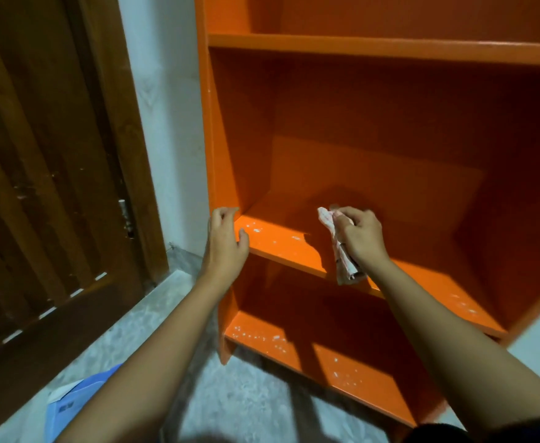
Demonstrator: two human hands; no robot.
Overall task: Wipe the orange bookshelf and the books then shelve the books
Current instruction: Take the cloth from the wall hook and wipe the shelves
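No legible text, label, brand or number in view. Only candidate: blue book-like item (59,422) on floor (246,394), lower left. Small dark printed block on its cover, too blurred to read. White speckles on orange shelf boards are marks, not characters.

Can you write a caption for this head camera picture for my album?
Right hand holds a cloth at the orange bookshelf; left hand grips its side edge.
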